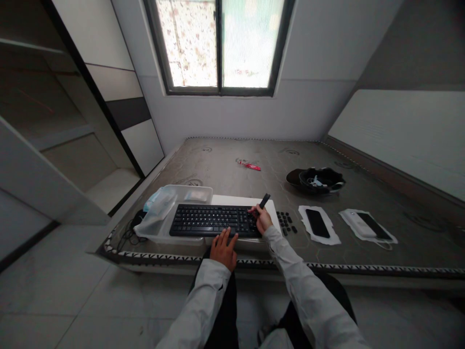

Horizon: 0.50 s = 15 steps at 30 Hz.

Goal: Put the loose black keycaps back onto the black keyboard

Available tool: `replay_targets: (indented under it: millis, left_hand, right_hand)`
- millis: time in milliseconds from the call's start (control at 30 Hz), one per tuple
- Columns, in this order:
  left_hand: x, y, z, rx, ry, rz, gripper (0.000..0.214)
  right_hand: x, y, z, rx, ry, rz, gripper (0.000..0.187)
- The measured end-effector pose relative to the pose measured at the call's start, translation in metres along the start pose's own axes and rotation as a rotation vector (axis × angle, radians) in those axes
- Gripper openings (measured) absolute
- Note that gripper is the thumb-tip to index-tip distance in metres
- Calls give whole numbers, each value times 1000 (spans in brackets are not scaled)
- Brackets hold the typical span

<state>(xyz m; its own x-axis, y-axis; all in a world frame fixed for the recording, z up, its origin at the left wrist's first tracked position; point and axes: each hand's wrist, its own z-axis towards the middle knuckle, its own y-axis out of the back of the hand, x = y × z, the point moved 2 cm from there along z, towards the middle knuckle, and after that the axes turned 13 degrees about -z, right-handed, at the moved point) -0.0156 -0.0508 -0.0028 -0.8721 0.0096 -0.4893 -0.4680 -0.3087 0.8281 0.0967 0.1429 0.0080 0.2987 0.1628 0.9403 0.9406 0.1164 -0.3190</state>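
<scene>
while loose keycaps (285,220) lay beside the keyboard (207,220), most others seemed seated, right fingers (253,211) closed around a dark tool (265,199), left fingers (225,236) spread, holding nothing.

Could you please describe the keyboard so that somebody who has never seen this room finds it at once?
Under the window is a grey-brown mattress. Near its front edge, the black keyboard overlaps a clear plastic box, left hand at its near side, right hand at its right end. Its rows of keys set it apart from the smooth phone further right.
</scene>
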Motion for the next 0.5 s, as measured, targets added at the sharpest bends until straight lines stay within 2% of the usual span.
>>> replay_targets:
  millis: [133,233,367,500]
  left_hand:
    - [1,-1,0,-1,-7,-9,66]
    - [1,0,0,-6,-12,-13,66]
    - [0,-1,0,-14,-2,-3,67]
    - [1,-3,0,-7,8,-1,67]
  right_hand:
    - [-6,2,-6,72,-17,55,28]
    - [-11,-2,-12,99,25,55,30]
    - [-8,-7,-14,86,83,77,29]
    - [-1,-2,-10,64,110,86,28]
